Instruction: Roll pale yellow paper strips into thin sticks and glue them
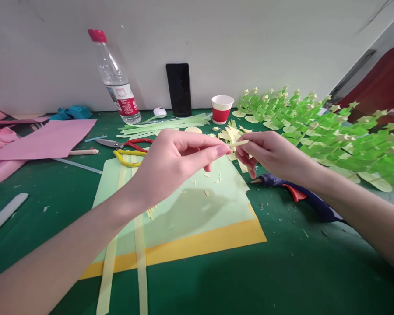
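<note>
My left hand (184,159) pinches one end of a thin pale-yellow paper strip (239,143) between thumb and forefinger. The fingers of my right hand (265,151) are closed on the strip's other end, close beside the left fingertips. Both hands are raised above a pale green sheet (184,218), which lies over a yellow-orange sheet (216,238). Two long pale strips (141,262) run down the left part of the sheets and past their front edge. Small paper scraps (206,192) are scattered on the green sheet.
Red-and-yellow-handled scissors (128,159), a bottle (118,83), a phone (179,89) and a paper cup (222,109) stand or lie behind. Green paper plants (348,135) fill the right back; a glue gun (302,192) lies under my right arm. Pink paper (49,140) is left.
</note>
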The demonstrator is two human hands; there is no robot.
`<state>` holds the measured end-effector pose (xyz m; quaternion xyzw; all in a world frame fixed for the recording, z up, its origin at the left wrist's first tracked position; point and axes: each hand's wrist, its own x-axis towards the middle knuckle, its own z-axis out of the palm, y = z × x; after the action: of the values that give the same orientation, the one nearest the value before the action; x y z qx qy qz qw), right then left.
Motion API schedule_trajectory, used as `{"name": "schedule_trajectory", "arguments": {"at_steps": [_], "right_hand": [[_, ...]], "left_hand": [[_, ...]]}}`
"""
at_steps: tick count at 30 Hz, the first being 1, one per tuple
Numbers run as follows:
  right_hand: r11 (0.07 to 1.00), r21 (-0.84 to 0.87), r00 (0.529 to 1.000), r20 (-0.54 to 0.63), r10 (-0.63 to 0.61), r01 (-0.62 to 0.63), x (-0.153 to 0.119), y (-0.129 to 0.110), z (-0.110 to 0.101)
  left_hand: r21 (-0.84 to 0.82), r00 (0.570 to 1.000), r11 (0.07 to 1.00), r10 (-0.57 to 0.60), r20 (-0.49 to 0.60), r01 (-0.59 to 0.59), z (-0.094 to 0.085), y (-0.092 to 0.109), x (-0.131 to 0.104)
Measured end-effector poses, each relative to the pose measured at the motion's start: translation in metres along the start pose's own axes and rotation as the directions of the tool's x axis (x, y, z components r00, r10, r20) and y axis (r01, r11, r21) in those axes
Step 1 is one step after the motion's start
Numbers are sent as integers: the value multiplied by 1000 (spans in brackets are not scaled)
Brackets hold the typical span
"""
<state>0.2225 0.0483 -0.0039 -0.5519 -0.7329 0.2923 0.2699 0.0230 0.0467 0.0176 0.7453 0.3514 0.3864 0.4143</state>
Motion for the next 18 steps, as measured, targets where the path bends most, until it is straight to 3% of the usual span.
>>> {"name": "schedule_trajectory", "arguments": {"at_steps": [11,18], "right_hand": [[1000,22,995,-102,2,1,-3,-4,-1],[995,96,998,-51,31,-26,0,-6,-3]], "left_hand": [[-20,1000,1000,0,-14,-1,1,-1,-1],[-12,999,999,43,-16,-43,0,-1,2]]}}
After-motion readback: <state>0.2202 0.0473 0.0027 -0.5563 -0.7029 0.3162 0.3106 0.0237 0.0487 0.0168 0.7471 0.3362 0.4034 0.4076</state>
